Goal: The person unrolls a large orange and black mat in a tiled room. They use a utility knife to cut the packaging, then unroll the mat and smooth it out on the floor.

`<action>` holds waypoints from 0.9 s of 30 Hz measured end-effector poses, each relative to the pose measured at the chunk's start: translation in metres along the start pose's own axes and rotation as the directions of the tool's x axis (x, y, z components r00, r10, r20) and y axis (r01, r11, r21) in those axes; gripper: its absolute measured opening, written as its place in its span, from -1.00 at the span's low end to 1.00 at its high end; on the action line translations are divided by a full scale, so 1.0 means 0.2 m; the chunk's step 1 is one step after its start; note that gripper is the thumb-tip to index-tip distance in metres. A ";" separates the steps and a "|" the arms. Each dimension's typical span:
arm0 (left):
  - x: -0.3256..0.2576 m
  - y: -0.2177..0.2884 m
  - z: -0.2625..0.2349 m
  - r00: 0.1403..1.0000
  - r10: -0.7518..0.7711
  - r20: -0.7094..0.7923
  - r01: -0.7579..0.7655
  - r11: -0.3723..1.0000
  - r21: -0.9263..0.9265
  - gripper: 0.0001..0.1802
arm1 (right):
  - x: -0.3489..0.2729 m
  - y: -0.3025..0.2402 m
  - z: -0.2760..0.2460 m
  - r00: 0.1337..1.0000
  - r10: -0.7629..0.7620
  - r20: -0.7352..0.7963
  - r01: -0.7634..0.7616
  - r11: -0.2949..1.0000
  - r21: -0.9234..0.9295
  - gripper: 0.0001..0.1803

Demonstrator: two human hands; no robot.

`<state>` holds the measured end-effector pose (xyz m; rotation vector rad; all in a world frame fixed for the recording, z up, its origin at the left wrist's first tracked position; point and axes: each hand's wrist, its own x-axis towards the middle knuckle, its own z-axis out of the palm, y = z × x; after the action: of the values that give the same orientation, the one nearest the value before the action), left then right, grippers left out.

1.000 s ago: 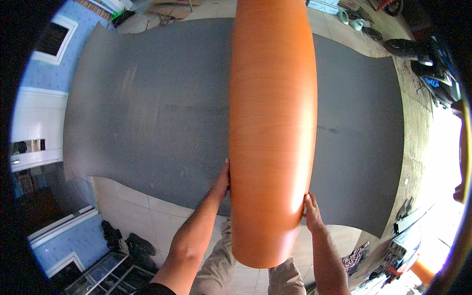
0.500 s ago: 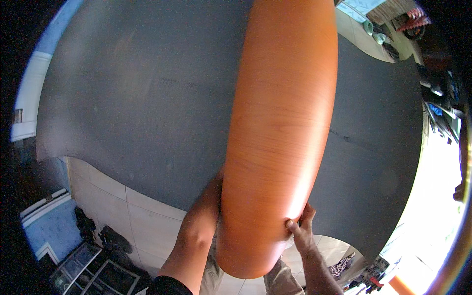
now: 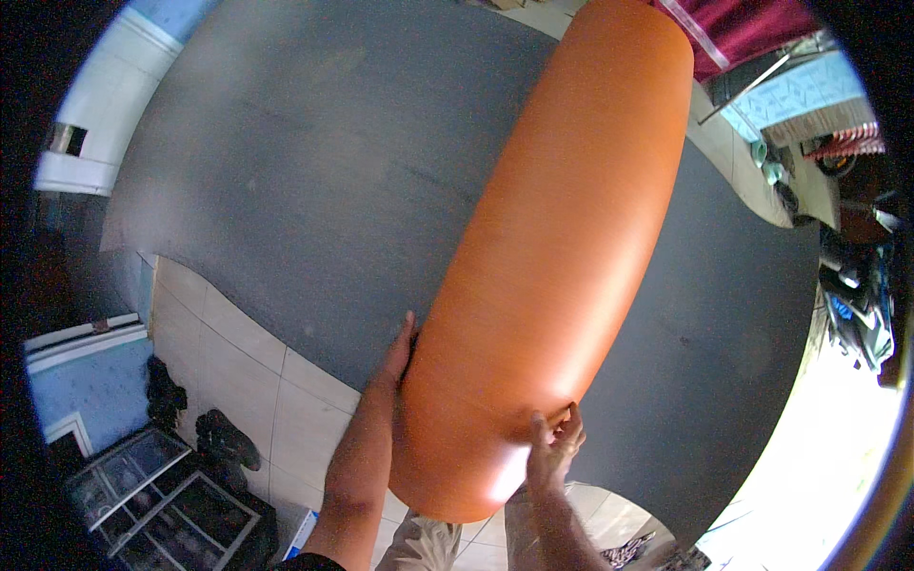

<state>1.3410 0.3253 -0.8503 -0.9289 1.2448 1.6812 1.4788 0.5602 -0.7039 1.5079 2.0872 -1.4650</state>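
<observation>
A long, thick roll of glossy orange-brown wood-grain sheet point(image 3: 562, 228), which looks like vinyl flooring, slants from near my legs to the far upper right. It rests over a broad dark grey sheet point(image 3: 314, 181) that shows on both sides of it. At the near left side of the roll is my left hand point(image 3: 402, 350), closed on its edge; one digit sticks up while the other fingers are hidden beside or beneath it. My right hand point(image 3: 555, 452) grips the near right side, thumb on the surface and fingers bent at the edge.
Pale floor tiles point(image 3: 238, 381) border the grey sheet. At lower left stand a glass-paned frame point(image 3: 181, 504) and dark shoes point(image 3: 227, 443). A maroon cloth point(image 3: 743, 29) hangs beyond the roll's far end. Green footwear point(image 3: 769, 167) lies at upper right, near a bright opening point(image 3: 819, 428).
The roll now slants, its far end farther right in view and its near end slightly left. My left hand, earlier hidden behind the roll, shows in part. The whole view has also shifted.
</observation>
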 end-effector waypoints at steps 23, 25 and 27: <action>-0.91 -0.47 -0.43 0.352 0.214 -0.911 -0.557 0.831 -0.020 -0.11 | -0.27 -0.71 0.97 0.680 -0.642 0.355 0.726 0.657 -0.202 -0.13; -0.88 -0.27 -0.70 0.318 0.135 -0.939 -0.568 0.819 -0.075 -0.19 | -0.12 -0.73 0.98 0.711 -0.607 0.355 0.701 0.649 -0.294 -0.11; -0.82 -0.07 -0.95 0.258 0.115 -0.959 -0.566 0.822 -0.053 -0.25 | 0.03 -0.78 1.06 0.815 -0.395 0.425 0.496 0.854 -0.159 -0.06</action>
<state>1.4328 0.1137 -0.7512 -2.2724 2.0163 1.7670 1.2720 0.3989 -0.7200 0.5860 2.3575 -1.3933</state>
